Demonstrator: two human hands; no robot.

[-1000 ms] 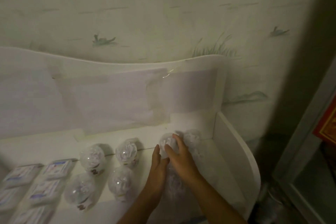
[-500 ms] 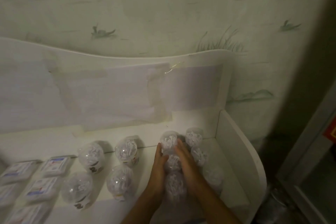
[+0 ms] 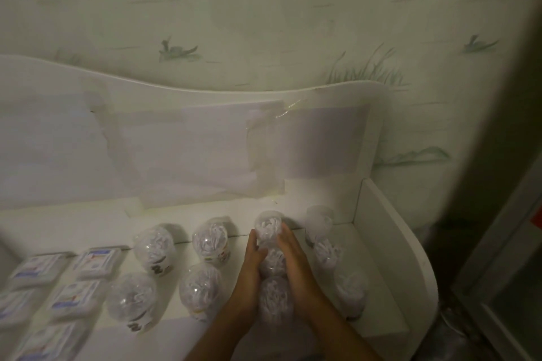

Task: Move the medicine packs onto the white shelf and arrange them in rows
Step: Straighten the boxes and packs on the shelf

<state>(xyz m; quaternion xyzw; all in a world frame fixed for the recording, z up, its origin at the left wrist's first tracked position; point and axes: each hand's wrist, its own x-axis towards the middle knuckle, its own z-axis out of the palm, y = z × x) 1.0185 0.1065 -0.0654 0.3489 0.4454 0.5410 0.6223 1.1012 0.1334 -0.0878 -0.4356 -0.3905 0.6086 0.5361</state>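
Both hands have drawn back from the rear of the white shelf (image 3: 390, 231) and now lie flat-fingered along either side of a front-to-back line of three round medicine packs (image 3: 272, 267). Left hand (image 3: 249, 272) presses the line from the left; right hand (image 3: 296, 269) presses it from the right. Neither hand grips a pack.

Step in hand: straightening this line, with the packs already on the shelf. A second line of round packs (image 3: 325, 252) stands just beside it near the right side wall. Two more pairs of round packs (image 3: 209, 240) stand to the left, and flat boxed packs (image 3: 95, 261) lie at far left.

Next move, by judgement: release without tipping the packs, then check spacing against neighbouring lines.

Limits of view: low light and blur obscure all label print. Boxed packs are cut off at the left edge. Whether the nearest pack stands upright cannot be determined.
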